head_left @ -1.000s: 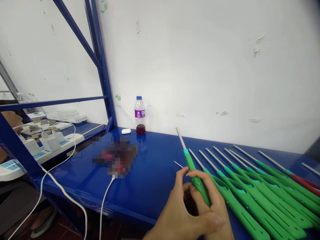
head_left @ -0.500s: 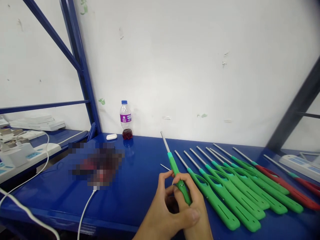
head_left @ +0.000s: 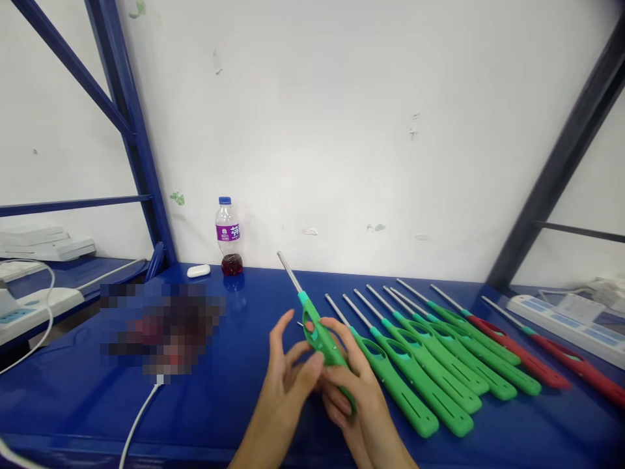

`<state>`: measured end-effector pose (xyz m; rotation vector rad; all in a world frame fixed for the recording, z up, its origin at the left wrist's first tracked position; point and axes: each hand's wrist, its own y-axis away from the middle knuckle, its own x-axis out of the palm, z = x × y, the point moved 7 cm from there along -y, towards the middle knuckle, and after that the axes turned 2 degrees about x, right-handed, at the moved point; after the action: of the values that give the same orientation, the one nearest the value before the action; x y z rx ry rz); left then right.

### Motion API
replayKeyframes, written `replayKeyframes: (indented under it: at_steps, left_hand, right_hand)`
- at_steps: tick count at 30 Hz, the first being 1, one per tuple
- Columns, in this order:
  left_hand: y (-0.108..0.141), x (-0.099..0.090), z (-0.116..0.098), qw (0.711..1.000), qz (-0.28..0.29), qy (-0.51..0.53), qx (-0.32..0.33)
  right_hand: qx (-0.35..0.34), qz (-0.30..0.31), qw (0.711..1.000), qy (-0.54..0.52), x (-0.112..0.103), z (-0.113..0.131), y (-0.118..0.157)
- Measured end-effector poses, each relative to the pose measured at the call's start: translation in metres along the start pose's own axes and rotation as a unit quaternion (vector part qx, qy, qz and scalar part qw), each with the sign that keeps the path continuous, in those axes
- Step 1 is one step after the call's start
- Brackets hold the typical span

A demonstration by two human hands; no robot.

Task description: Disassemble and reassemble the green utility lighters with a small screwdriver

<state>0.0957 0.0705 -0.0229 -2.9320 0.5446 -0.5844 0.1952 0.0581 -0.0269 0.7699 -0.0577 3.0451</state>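
Observation:
A green long-nosed gas lighter (head_left: 328,344) is held above the table between both hands, its metal tube pointing up and to the left. My left hand (head_left: 288,371) has its thumb pressed on the lighter's side, with the index finger raised off it. Around the handle's lower part, my right hand (head_left: 356,384) has its fingers closed. Behind the hands, the tip of a thin metal rod (head_left: 299,324) shows; the rest is hidden. To the right lie several more green lighters (head_left: 405,391) in a slanted row, with two red lighters (head_left: 527,355) at its far end.
On the blue table (head_left: 209,410), a drink bottle (head_left: 228,238) and a small white case (head_left: 198,270) stand near the wall. A blurred-out object (head_left: 170,329) with a white cable (head_left: 139,413) lies at left. Power strips (head_left: 571,326) sit at the right edge.
The lighter has turned so its side and trigger opening show. My left index finger has lifted off it, and my hands have moved apart slightly. The whole view has shifted to the right.

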Motion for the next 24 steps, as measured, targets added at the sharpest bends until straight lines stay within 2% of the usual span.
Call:
replayKeyframes:
  at_steps: [3,6,9,11,17,20,24]
  left_hand:
    - [-0.007,-0.022,-0.013,0.997,-0.064,-0.047,0.022]
    - [-0.012,-0.031,-0.019,0.995,-0.053,-0.079,-0.017]
    - [-0.011,-0.035,-0.021,0.994,-0.069,-0.072,-0.035]
    - [-0.009,-0.033,-0.019,0.995,-0.067,-0.065,-0.035]
    - [-0.006,-0.015,-0.01,0.999,-0.005,-0.017,-0.044]
    - [-0.002,-0.011,-0.007,0.999,-0.008,-0.015,-0.04]
    - [0.0,-0.01,0.001,0.999,0.0,-0.004,-0.053]
  right_hand:
    - [0.059,0.022,0.995,-0.077,0.006,0.001,0.007]
    - [0.08,0.033,0.991,-0.103,0.008,0.001,0.011]
    - [0.093,0.055,0.99,-0.09,0.009,-0.002,0.011]
    - [0.086,0.052,0.992,-0.079,0.008,-0.001,0.01]
    - [0.039,0.022,0.996,-0.082,0.009,0.006,0.011]
    - [0.017,0.015,0.998,-0.067,0.011,0.005,0.012]
    - [0.007,-0.023,0.998,-0.06,0.003,-0.002,0.009]
